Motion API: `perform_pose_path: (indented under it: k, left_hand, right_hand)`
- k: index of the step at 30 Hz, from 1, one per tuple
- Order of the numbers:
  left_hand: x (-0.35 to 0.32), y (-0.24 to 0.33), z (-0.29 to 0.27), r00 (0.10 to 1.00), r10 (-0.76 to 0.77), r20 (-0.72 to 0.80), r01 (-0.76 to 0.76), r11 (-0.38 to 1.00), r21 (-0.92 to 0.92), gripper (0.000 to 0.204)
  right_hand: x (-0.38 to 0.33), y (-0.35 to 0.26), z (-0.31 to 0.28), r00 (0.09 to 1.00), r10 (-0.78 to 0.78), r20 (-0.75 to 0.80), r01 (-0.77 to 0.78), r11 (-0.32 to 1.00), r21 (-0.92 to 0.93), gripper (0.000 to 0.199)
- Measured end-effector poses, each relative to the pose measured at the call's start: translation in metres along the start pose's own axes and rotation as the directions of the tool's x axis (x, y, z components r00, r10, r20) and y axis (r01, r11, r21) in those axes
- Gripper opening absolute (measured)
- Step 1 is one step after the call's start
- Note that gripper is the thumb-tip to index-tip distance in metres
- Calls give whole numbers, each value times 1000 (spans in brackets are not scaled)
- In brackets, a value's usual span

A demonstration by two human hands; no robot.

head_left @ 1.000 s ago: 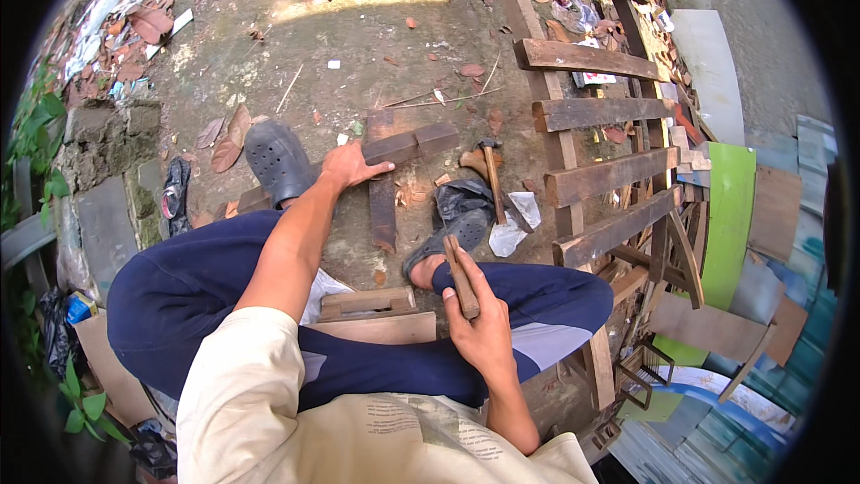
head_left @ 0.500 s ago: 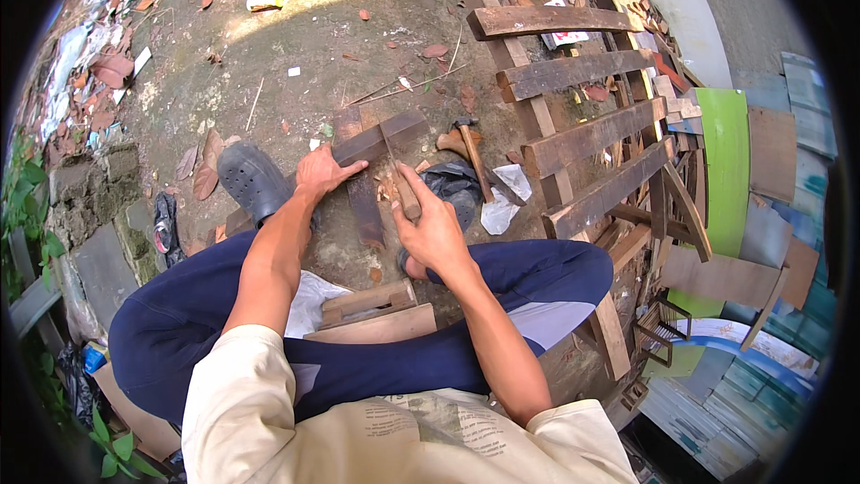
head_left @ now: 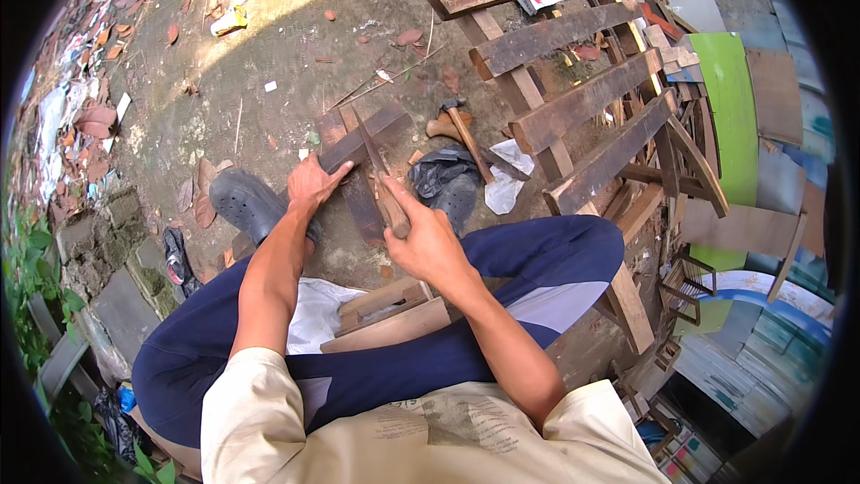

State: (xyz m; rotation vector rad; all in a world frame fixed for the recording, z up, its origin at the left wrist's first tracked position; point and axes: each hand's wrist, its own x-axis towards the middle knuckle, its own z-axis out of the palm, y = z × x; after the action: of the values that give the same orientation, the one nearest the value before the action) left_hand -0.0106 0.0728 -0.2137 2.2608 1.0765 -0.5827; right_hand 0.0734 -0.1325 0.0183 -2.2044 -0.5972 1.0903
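My left hand (head_left: 313, 186) is closed on the near end of a short dark wooden block (head_left: 387, 125), its thumb stretched along the side. The block lies slantwise across a reddish-brown board (head_left: 362, 213) on the ground. A long knife (head_left: 371, 145) with a wooden handle is in my right hand (head_left: 430, 246), fingers wrapped round the grip. Its narrow blade points away from me and crosses over the block, a little right of my left thumb. Whether the edge touches the wood I cannot tell.
A hammer (head_left: 468, 140) lies beyond my right shoe, beside a black plastic bag (head_left: 441, 170). To the right leans a slatted wooden frame (head_left: 587, 112). Wood pieces (head_left: 390, 323) rest between my legs. Stone blocks (head_left: 103, 233) stand at left; leaves and litter are scattered about.
The knife has shifted along the block toward my left hand, and my right hand has drawn nearer to me. My left hand keeps its hold; the whole view has moved slightly.
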Motion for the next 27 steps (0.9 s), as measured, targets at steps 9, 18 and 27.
perform_pose_path:
  k: [9,18,27]
  left_hand:
    - [0,8,6,998,29,-60,-30,999,-22,104]
    - [3,0,12,996,37,-87,-38,999,-9,104]
    - [-7,-5,10,989,52,-139,-52,999,5,100]
  right_hand:
    - [44,37,13,993,-75,-95,81,995,57,80]
    - [26,12,0,1000,1,-31,1,997,79,69]
    - [-65,11,-10,989,-125,-78,131,988,84,81]
